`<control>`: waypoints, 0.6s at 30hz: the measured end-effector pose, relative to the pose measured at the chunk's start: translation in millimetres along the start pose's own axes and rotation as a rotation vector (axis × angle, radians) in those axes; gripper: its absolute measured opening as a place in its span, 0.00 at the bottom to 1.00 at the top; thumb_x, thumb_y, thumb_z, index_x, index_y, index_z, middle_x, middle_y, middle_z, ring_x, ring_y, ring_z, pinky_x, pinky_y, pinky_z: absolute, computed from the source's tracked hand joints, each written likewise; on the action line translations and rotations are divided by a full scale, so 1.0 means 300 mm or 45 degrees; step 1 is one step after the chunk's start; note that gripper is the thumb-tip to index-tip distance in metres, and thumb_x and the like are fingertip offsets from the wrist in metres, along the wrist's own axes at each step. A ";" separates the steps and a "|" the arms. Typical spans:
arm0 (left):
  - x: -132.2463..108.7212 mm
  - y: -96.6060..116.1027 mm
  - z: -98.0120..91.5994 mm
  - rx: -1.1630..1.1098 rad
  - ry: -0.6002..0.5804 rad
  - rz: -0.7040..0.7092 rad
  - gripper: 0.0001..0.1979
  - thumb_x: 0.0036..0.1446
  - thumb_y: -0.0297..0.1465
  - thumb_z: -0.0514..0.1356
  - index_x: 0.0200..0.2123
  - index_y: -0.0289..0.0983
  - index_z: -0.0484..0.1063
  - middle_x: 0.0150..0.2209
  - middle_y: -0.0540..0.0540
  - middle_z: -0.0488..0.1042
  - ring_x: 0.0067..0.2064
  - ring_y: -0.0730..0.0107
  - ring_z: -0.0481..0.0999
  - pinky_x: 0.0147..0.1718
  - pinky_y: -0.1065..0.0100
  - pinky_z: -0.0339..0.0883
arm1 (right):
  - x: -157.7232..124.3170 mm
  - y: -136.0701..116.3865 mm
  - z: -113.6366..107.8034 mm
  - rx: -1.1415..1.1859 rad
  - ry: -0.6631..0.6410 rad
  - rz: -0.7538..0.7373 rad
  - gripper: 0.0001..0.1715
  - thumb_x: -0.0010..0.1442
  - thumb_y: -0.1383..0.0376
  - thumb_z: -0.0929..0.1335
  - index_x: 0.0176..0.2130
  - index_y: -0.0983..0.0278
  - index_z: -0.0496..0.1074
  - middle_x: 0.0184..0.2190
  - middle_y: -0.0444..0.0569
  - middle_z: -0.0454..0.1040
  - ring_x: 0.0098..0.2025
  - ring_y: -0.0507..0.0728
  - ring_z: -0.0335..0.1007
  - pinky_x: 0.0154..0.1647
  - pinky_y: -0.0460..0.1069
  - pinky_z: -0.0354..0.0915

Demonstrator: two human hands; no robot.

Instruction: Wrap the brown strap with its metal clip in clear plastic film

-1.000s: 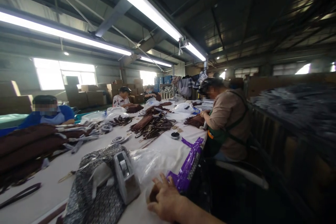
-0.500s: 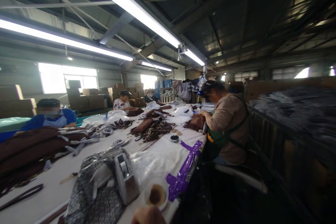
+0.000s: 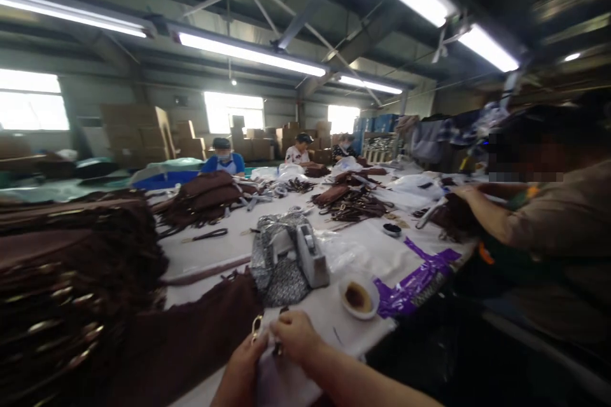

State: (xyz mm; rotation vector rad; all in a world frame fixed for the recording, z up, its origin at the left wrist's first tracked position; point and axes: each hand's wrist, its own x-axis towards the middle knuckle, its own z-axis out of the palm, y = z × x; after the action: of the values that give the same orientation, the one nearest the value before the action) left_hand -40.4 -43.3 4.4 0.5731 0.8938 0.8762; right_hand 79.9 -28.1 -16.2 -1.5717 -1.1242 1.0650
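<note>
My left hand (image 3: 241, 365) and my right hand (image 3: 294, 335) meet at the table's near edge. Between their fingertips they pinch a small gold metal ring (image 3: 256, 325) with a dark bit beside it; the blur hides which hand carries it. A white piece (image 3: 275, 381) lies under the hands. A brown fringed leather piece (image 3: 191, 337) spreads just left of them. A white dish (image 3: 359, 296) with brown paste stands to the right of my right hand.
A grey tape dispenser (image 3: 310, 255) rests on a patterned bag (image 3: 277, 267). Stacked brown leather pieces (image 3: 62, 267) fill the left. A person in a tan shirt (image 3: 548, 229) works close on the right. Purple tape (image 3: 415, 280) marks the table edge.
The view has swung left and down. My right hand left the dish and came to the table edge, my left hand has come into view, and both now pinch the gold ring.
</note>
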 end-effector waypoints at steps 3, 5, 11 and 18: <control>0.050 -0.032 -0.045 -0.029 -0.088 0.057 0.15 0.44 0.35 0.71 0.35 0.34 0.76 0.35 0.42 0.79 0.38 0.55 0.79 0.37 0.61 0.71 | 0.012 0.006 -0.002 0.105 -0.060 0.023 0.17 0.51 0.61 0.68 0.17 0.66 0.64 0.14 0.37 0.57 0.19 0.47 0.53 0.21 0.43 0.52; 0.073 -0.053 -0.065 -0.002 -0.167 0.096 0.16 0.48 0.36 0.69 0.38 0.34 0.76 0.34 0.42 0.80 0.35 0.60 0.78 0.37 0.62 0.70 | 0.018 0.004 -0.008 0.142 -0.081 0.040 0.17 0.51 0.57 0.68 0.19 0.66 0.66 0.14 0.38 0.59 0.18 0.47 0.53 0.20 0.43 0.52; 0.101 -0.082 -0.095 0.095 -0.204 0.162 0.19 0.48 0.39 0.69 0.39 0.32 0.75 0.33 0.41 0.79 0.32 0.61 0.77 0.38 0.62 0.68 | 0.051 -0.006 0.007 0.214 -0.042 0.055 0.16 0.44 0.57 0.70 0.19 0.67 0.68 0.13 0.38 0.58 0.17 0.46 0.51 0.18 0.44 0.48; 0.093 -0.065 -0.080 0.081 -0.201 0.165 0.19 0.46 0.39 0.70 0.38 0.32 0.75 0.32 0.42 0.78 0.34 0.63 0.75 0.36 0.65 0.67 | 0.065 0.006 0.006 0.340 -0.129 0.109 0.18 0.41 0.55 0.71 0.23 0.69 0.72 0.15 0.39 0.62 0.17 0.46 0.52 0.19 0.44 0.49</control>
State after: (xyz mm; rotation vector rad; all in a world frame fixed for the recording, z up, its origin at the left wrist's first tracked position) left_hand -43.7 -28.3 -34.4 0.7515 0.7498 0.9080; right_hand 82.6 -9.2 -20.9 -1.3767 -0.9426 1.3073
